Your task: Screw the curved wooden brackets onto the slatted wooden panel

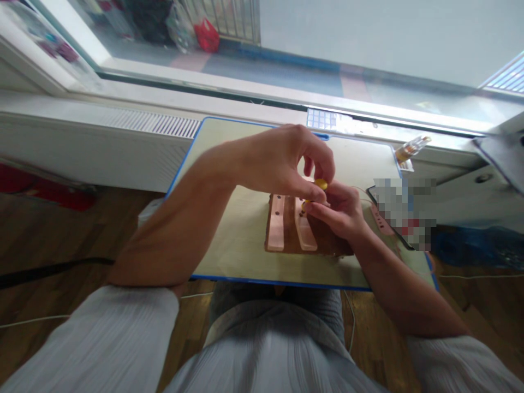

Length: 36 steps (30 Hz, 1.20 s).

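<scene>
A brown board [290, 243] lies on the table with pale strips on it. The left strip [277, 232] and the right strip [306, 234] both carry small dark spots, perhaps screws or holes. Above the right strip, my left hand [297, 158] is bent down with thumb and fingers closed round a small yellow thing [321, 184], whose kind I cannot make out. My right hand [341, 210] is beside it, its thumb and fingers pinched at a lower yellow and dark part [305, 206] close to the strip. My fingers hide much of both.
The pale table [241, 229] has a blue rim and stands against a windowsill. At its right edge lie a phone-like, partly blurred slab [393, 215] and a pink object [380, 219]. A clear bottle-like thing [412, 148] stands at the back right. A radiator cover [164, 123] runs left.
</scene>
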{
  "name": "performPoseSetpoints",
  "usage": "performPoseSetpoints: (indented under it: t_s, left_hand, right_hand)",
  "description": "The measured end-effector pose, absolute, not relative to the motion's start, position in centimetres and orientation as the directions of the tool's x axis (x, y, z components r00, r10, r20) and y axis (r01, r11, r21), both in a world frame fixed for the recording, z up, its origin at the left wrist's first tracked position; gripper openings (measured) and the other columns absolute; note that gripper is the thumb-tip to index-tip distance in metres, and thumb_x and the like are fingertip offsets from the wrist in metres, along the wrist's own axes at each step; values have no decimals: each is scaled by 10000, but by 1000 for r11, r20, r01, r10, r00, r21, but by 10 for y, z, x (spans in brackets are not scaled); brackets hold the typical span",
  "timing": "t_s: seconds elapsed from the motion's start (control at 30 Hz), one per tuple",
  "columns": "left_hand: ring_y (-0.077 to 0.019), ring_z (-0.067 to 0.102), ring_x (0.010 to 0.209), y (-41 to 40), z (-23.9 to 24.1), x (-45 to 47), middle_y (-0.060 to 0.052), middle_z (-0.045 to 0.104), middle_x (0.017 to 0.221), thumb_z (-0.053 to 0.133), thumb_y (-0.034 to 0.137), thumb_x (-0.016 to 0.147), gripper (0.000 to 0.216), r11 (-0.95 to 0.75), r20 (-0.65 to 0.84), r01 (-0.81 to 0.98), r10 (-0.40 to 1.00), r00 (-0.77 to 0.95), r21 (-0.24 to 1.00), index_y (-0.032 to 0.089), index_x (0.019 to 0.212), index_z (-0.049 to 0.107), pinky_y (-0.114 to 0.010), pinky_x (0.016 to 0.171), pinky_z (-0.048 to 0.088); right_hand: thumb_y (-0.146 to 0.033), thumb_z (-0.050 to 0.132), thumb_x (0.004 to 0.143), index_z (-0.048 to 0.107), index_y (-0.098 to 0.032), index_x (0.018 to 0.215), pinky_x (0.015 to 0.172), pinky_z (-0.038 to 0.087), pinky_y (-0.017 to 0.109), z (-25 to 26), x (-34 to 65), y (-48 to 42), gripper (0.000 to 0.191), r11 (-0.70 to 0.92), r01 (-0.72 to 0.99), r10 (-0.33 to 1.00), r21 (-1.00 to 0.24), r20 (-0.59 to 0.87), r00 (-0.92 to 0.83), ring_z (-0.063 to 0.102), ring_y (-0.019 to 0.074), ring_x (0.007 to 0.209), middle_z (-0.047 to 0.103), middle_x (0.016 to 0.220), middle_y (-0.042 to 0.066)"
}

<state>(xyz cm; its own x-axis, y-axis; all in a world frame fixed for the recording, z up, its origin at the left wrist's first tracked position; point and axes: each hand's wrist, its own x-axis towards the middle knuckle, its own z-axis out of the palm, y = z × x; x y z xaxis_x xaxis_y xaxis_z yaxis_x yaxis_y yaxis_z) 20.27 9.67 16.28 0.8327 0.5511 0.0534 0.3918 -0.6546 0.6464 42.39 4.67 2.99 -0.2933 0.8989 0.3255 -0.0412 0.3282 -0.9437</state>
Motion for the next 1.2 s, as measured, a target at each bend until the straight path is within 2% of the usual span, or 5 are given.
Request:
performPoseSetpoints:
  t_s: [0.13,0.4,0.8,0.97,1.2]
  left_hand:
    - [-155,716,987,98,159,204,-30,828,1042,737,353,934,261,-647,80,402,582,809,648,146,1068,822,-251,876,502]
    - [-185,721,1020,96,160,204,-49,824,1054,726,364,927,266,-637,55,448,610,790,628,172,1077,833,-284,885,499]
    - [-158,699,910,96,162,201,-42,844,977,716,324,935,246,-633,81,407,597,798,659,167,1053,865,-274,856,516]
    - [-189,722,1010,97,164,202,-33,848,1056,686,344,939,255,-640,46,411,572,819,649,247,1082,874,-280,887,533]
    - [-145,686,978,95,167,201,-32,848,1095,698,294,945,268,-651,55,387,550,833,653,196,1127,868,-259,911,506]
  right_hand:
    - [-393,984,849,758,-249,864,560,394,265,28,425,46,268,282,-51,909,-958,284,-307,490,129,685,584,766,-37]
    - [-466,1004,814,737,-268,855,554,438,276,27,422,46,335,304,-33,910,-952,300,-285,539,155,725,609,789,-19]
    - [-431,893,941,828,-253,918,637,461,300,25,432,49,190,394,2,863,-919,369,-345,583,163,774,670,890,11]
    - [-391,910,932,859,-273,965,598,448,294,25,430,48,133,415,18,859,-910,385,-339,595,145,746,743,981,20]
    - [-363,954,892,817,-237,907,603,439,293,25,428,48,186,373,-23,880,-928,361,-307,540,127,700,694,883,3]
